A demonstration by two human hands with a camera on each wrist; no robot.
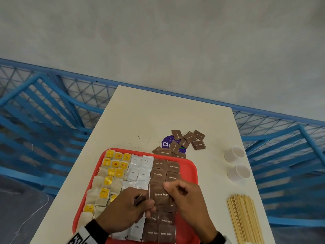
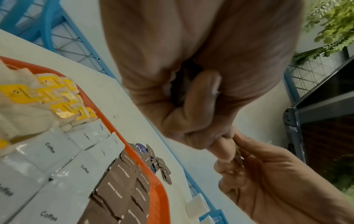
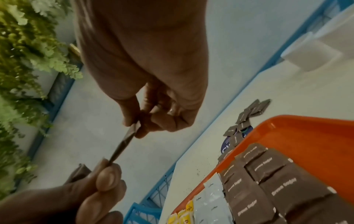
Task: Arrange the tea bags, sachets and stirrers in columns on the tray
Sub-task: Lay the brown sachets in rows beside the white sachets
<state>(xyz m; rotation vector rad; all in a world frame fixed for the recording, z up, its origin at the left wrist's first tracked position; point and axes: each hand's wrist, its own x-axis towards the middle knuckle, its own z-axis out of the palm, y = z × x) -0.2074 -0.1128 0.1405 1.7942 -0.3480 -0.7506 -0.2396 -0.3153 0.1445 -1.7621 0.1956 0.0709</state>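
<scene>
On the red tray (image 1: 189, 166) lie columns of yellow-tagged tea bags (image 1: 112, 166), white coffee sachets (image 1: 139, 168) and brown sugar sachets (image 1: 165, 169). Above the tray's middle, both hands pinch one brown sugar sachet (image 1: 161, 194) by opposite edges. My left hand (image 1: 149, 205) pinches its left edge and keeps a few more brown sachets (image 1: 139, 199) in its curled fingers. My right hand (image 1: 173, 190) pinches the right edge. The right wrist view shows that sachet (image 3: 124, 144) edge-on between the two hands. The wooden stirrers (image 1: 242, 219) lie on the table right of the tray.
Loose brown sugar sachets (image 1: 189, 138) lie scattered past the tray's far edge, over a purple sticker (image 1: 166, 144). Two white paper cups (image 1: 234, 153) lie at the table's right side. Blue metal chairs and railing (image 1: 52, 103) surround the white table (image 1: 149, 117).
</scene>
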